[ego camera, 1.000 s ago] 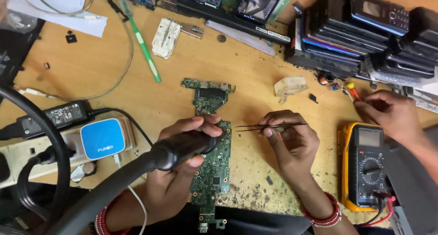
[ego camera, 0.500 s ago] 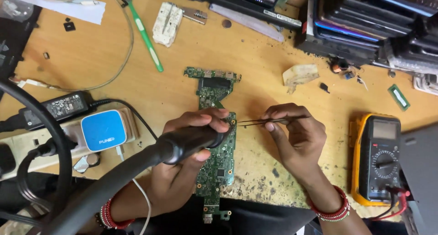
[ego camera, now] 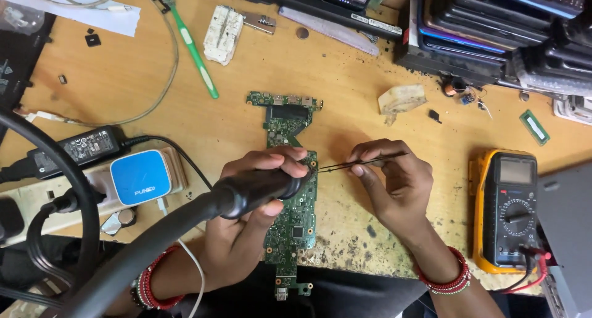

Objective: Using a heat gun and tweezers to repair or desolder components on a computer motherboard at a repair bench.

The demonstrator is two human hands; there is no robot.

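L hand (ego camera: 246,231) wraps black hot-air nozzle (ego camera: 259,191) over green board (ego camera: 296,213), long axis near-far; R hand (ego camera: 394,188) fingers pinch tweezers (ego camera: 361,162), tips pointing left at board edge.

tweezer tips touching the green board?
Cannot tell. In the head view the tweezers held by the right hand end at the circuit board edge; contact or gap isn't plain.

Electronics repair workshop: scarred bench (ego camera: 345,77), multimeter (ego camera: 507,210), bare circuit board (ego camera: 295,213), stacked phones (ego camera: 493,22).
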